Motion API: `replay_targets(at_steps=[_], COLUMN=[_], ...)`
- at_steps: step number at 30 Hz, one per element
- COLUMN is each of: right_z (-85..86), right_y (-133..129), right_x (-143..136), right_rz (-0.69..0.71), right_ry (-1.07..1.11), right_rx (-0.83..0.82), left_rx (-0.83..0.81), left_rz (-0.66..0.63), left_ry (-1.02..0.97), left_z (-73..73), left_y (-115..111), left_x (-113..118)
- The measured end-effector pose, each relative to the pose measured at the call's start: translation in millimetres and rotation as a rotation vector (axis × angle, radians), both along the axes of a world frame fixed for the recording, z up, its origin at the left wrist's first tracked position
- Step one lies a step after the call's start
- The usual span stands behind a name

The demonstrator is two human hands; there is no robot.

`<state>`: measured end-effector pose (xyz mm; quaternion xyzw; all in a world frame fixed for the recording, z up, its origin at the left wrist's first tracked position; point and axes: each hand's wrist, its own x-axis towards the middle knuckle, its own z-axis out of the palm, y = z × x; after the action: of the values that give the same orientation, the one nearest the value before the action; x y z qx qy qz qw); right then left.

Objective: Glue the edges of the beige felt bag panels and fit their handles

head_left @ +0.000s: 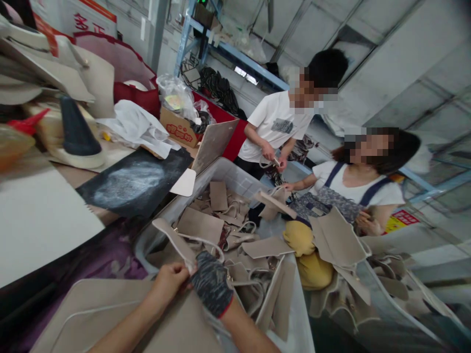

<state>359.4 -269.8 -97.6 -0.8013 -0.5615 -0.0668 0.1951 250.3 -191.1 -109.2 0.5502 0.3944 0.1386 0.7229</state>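
Bare, with thumb and fingers pinched together, my left hand grips the lower edge of a beige bag piece. My right hand, in a dark grey knitted glove with a red cuff, is closed on the same piece just beside it. The piece is a long flap with a pale edge and tilts up to the left; its lower end is hidden by my fingers. Under my forearms lies a large beige panel with a pale seam. Ahead stands a translucent plastic bin heaped with beige bag parts and looped handles.
A workbench on the left holds a black board with white smears, a dark cone, a white cloth and a cardboard box. Two people work beyond the bin. More beige bag parts hang over another bin at right.
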Motion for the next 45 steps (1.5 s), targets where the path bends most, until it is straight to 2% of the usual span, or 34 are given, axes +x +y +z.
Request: replay_targets(at_steps=[3, 6, 10, 15, 20, 22, 24, 27, 30, 35, 37, 41, 45], right_z=[14.4, 19.2, 18.5, 14.6, 16.5, 18.4, 19.1, 16.6, 11.3, 3.4, 4.6, 17.5, 26.4], right_y=[1.2, 2.9, 2.4, 7.8, 9.4, 6.1, 3.1, 3.8, 11.2, 26.1, 31.4, 41.5, 41.1], right_x=[26.8, 44.8, 34.2, 12.0, 18.1, 25.9, 36.5, 52.8, 56.5, 37.2, 40.0, 76.0, 103.5], right_rz=[-0.043, -0.065, -0.048, 0.071, 0.284, 0.313, 0.287, 0.152, 0.071, 0.215, 0.203, 0.059, 0.017], right_ry=[0.086, 0.157, 0.181, 0.191, 0.180, 0.133, 0.051, -0.039, -0.078, -0.057, -0.044, -0.031, -0.015], right_rx=[0.055, 0.079, 0.083, 0.048, -0.065, -0.105, -0.159, -0.226, -0.248, -0.237, -0.229, -0.165, -0.095], left_rx=[-0.014, -0.006, 0.023, 0.066, 0.115, 0.137, 0.159, 0.187, 0.214, 0.246, 0.248, 0.258, 0.286], left_rz=[-0.030, -0.065, -0.108, -0.177, -0.227, -0.242, -0.261, -0.297, -0.322, -0.342, -0.349, -0.370, -0.372], left_ry=[-0.007, -0.044, -0.097, -0.117, -0.099, -0.082, -0.070, -0.065, -0.056, -0.057, -0.059, -0.069, -0.101], left_z=[4.5, 7.4, 7.4, 2.1, -0.8, -0.3, 0.5, 0.0, -3.0, -7.3, -8.6, -10.7, -4.7], left_y=[-2.8, -4.2, -6.6, -12.1, -14.2, -15.2, -16.5, -17.6, -16.9, -17.2, -19.1, -22.8, -21.8], left_x=[-2.7, -3.1, 0.7, 1.1, -2.6, -3.2, -3.3, -2.7, -1.7, -2.0, -3.2, -5.0, -3.5])
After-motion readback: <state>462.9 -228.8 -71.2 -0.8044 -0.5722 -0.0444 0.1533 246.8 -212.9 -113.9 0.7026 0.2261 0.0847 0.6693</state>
